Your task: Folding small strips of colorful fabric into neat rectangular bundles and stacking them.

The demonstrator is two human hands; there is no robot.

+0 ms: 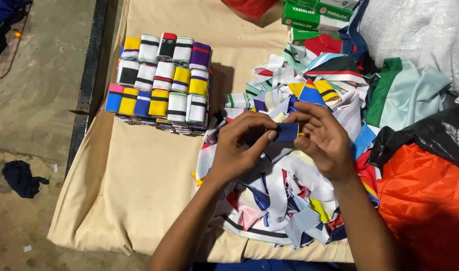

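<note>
A small blue fabric strip (287, 131), pinched between both hands, up above the loose heap of cloth scraps (284, 200). Left hand (244, 143) on its left end, thumb and fingers pressed together on the cloth. Right hand (324, 136) on its right end, fingers curled and clamped on the same strip. Both hands close together, fingertips almost meeting over the blue piece.

Under the hands, that messy heap: white, blue, red, yellow, pink and grey bits, all mixed up and lying over each other. More striped scraps (310, 83) just behind the hands, some white with green lines, some yellow and blue.

To the left of the heap, a neat stack of folded striped pieces (159, 80), set in three rows, side by side and touching. Yellow, white, blue, pink and purple ones, most with dark bands across.

All of it on a table with a tan cloth cover (139, 180), hanging down over the front edge.

On the right, a big orange cloth (420, 211), with a black plastic bag (430, 135) lying partly on top. Above that, a green and pale folded cloth (400, 93), and a white sack (420, 30) in the far corner. At the top, green and white boxes (315, 15) stacked up, beside a bit of red cloth (252, 6).

Far left, bare dusty floor (34, 100) with a dark rag (20, 178) on it.
</note>
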